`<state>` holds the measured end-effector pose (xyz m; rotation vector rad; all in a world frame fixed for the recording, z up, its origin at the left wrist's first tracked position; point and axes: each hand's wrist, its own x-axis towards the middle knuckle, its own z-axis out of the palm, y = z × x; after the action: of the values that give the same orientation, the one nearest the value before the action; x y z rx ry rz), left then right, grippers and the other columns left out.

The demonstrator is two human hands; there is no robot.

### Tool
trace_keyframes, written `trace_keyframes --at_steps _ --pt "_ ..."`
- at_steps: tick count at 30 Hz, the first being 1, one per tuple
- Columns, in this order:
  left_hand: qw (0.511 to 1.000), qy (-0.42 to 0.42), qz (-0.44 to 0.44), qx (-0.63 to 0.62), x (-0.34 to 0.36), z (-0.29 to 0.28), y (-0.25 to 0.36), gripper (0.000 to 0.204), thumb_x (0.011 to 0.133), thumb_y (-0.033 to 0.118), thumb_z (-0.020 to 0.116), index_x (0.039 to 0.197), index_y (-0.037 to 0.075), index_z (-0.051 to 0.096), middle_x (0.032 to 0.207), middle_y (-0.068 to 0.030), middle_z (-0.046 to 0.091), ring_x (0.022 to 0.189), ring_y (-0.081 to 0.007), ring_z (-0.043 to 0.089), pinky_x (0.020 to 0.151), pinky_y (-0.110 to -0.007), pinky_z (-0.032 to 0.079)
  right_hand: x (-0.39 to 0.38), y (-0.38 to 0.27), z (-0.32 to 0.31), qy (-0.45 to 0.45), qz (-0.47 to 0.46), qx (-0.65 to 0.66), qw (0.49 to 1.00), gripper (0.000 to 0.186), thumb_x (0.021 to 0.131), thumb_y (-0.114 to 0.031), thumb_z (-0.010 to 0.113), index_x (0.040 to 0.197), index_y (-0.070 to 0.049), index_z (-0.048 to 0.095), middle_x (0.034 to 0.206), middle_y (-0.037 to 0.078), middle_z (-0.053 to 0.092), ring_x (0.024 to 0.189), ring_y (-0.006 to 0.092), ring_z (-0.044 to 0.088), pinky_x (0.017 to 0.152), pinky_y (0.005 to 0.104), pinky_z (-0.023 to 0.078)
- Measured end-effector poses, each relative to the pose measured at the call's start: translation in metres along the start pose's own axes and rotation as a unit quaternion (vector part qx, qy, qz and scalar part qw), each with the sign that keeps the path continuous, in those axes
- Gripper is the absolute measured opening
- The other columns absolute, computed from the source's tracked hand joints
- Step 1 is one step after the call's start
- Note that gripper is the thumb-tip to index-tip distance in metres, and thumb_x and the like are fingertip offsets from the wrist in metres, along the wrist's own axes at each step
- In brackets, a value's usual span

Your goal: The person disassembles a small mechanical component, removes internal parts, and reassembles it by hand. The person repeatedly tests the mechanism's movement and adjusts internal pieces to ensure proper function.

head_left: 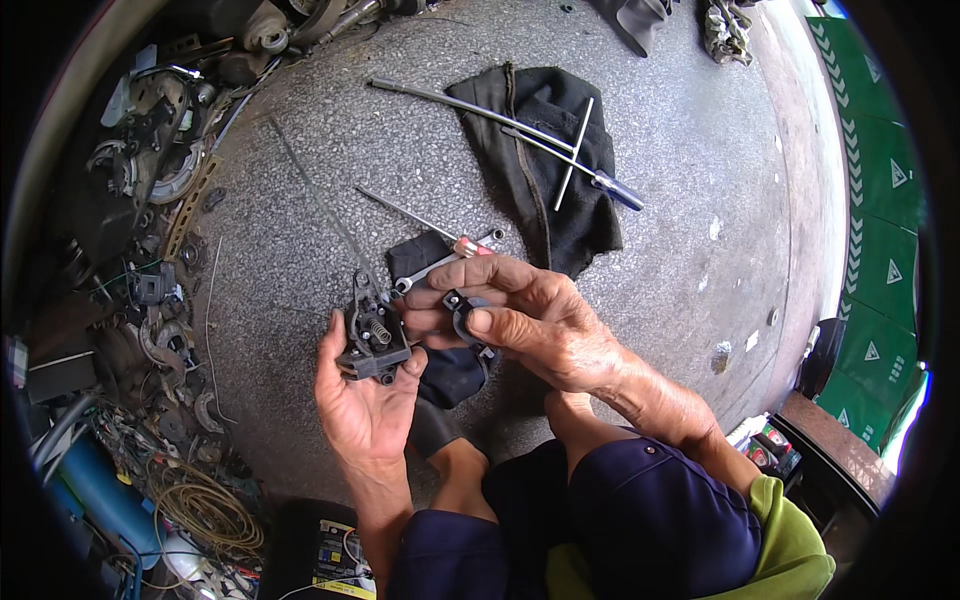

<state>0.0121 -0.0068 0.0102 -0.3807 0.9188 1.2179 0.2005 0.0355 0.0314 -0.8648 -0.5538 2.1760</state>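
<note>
My left hand grips a black mechanical assembly with a coiled spring, bolts and a cable end, held near the middle of the view. My right hand, just to its right, holds a small dark rounded part with a black bolted tab between thumb and fingers. Behind my hands lie a combination wrench, a screwdriver with a red and clear handle and a dark pad on the speckled floor.
A dark cloth at the back carries a long T-bar tool and a blue-handled screwdriver. Jumbled metal parts, coiled hose and a blue cylinder crowd the left. Green boards line the right.
</note>
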Motion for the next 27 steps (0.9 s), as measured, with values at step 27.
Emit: trace_keyframes --at_steps 27 --pt "0.998 0.002 0.027 0.058 -0.011 0.016 -0.007 0.035 0.095 0.033 0.056 0.109 0.002 0.061 0.101 -0.0127 0.067 0.094 -0.0224 0.064 0.076 -0.036 0.053 -0.009 -0.016 0.009 0.018 0.061 -0.030 0.998 0.047 0.082 0.002 0.056 0.128 0.006 0.049 0.124 0.019 0.057 0.104 0.0220 0.063 0.090 0.0356 0.054"
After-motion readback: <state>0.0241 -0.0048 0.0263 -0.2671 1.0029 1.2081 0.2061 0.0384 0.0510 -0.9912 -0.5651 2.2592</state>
